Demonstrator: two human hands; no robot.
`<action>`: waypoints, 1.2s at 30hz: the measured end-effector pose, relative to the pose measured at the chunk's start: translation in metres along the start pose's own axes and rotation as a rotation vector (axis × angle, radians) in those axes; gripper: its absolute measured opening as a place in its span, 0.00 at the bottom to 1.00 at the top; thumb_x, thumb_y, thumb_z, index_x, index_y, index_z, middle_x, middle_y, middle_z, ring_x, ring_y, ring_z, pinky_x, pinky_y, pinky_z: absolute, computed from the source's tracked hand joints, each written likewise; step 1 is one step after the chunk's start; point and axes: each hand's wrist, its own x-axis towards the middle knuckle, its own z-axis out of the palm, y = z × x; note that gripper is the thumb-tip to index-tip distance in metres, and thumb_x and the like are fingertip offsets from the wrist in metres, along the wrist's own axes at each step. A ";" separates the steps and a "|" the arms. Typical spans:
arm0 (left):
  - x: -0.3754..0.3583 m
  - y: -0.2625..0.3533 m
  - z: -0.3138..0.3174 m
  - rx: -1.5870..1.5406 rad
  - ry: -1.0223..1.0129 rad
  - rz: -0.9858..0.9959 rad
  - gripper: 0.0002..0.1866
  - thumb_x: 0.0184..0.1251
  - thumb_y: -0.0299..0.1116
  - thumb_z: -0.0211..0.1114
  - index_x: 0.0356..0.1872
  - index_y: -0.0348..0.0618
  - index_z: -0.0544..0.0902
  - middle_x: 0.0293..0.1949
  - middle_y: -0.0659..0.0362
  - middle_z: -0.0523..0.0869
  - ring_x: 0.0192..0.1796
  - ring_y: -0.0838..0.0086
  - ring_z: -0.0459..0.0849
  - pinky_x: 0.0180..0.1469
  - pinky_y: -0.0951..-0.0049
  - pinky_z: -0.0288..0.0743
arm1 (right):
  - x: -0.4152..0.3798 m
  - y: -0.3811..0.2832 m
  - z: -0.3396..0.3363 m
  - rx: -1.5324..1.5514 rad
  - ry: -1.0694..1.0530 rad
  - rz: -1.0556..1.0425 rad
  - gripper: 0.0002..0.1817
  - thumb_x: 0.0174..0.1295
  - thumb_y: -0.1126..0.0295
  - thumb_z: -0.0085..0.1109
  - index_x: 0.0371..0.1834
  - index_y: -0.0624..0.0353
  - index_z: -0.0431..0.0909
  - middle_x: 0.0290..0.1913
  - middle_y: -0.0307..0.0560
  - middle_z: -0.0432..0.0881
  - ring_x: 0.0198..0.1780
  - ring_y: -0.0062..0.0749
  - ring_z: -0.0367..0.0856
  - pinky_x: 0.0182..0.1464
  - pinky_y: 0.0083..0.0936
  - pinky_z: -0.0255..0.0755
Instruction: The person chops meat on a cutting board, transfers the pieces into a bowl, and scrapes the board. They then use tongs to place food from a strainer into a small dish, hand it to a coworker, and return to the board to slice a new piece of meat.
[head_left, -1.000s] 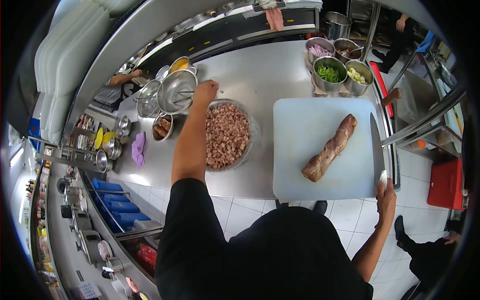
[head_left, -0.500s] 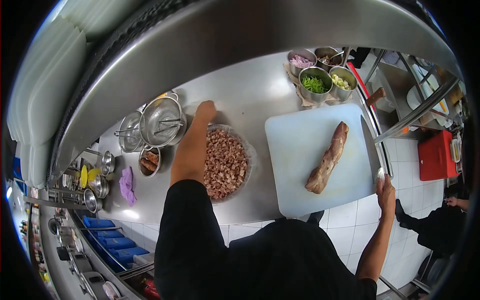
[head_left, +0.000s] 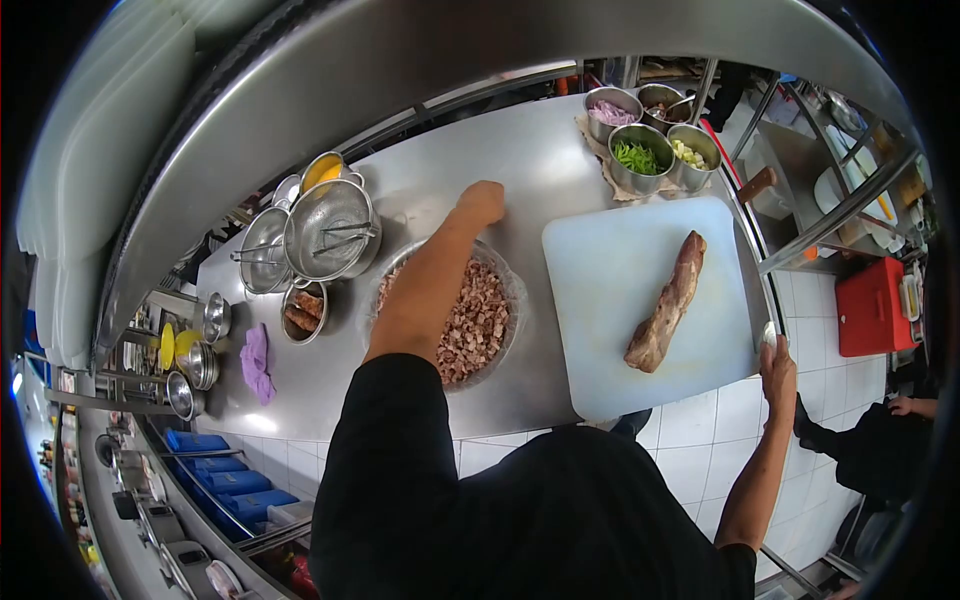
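Observation:
My left hand (head_left: 482, 203) is closed, held over the steel table just past a clear-rimmed bowl of diced meat (head_left: 478, 335); what it may hold is hidden. My left forearm crosses above that bowl. At the table's right edge, my right hand (head_left: 778, 372) is wrapped round the pale handle of what looks like a knife (head_left: 768, 335), beside the white cutting board (head_left: 590, 300). A long browned piece of meat (head_left: 667, 302) lies on the board, apart from both hands.
Steel pots with sliced onion (head_left: 612, 110), chopped greens (head_left: 637, 160) and pale cubes (head_left: 690, 155) stand at the back right. Strainers (head_left: 328, 232), a small pot of browned meat (head_left: 303, 312) and a purple cloth (head_left: 257, 365) sit left. A steel shelf (head_left: 480, 50) arches overhead. Another person (head_left: 880, 440) is at right.
My left hand has moved right across the table, from beside the strainers to past the bowl's far side, still closed. My right hand stays at the board's right edge. The view has shifted slightly.

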 end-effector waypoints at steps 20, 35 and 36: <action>-0.213 0.081 -0.116 -0.106 0.292 -0.063 0.31 0.64 0.39 0.69 0.69 0.47 0.74 0.61 0.43 0.81 0.66 0.51 0.78 0.68 0.60 0.70 | 0.002 0.001 -0.005 -0.001 0.012 -0.119 0.19 0.72 0.58 0.51 0.56 0.61 0.72 0.39 0.72 0.84 0.43 0.70 0.83 0.47 0.57 0.74; -0.165 0.376 -0.006 -0.159 0.534 -0.067 0.17 0.64 0.40 0.68 0.53 0.49 0.84 0.49 0.55 0.85 0.52 0.59 0.81 0.55 0.54 0.70 | -0.029 0.086 -0.057 0.512 -0.319 -0.158 0.21 0.70 0.51 0.55 0.50 0.59 0.77 0.24 0.42 0.76 0.21 0.24 0.71 0.21 0.26 0.64; -0.158 0.375 -0.007 -0.138 0.521 -0.075 0.14 0.64 0.39 0.67 0.49 0.49 0.85 0.47 0.56 0.86 0.51 0.60 0.81 0.54 0.55 0.69 | -0.033 0.094 -0.058 0.512 -0.348 -0.158 0.21 0.70 0.51 0.55 0.50 0.59 0.78 0.24 0.42 0.76 0.21 0.24 0.70 0.21 0.26 0.64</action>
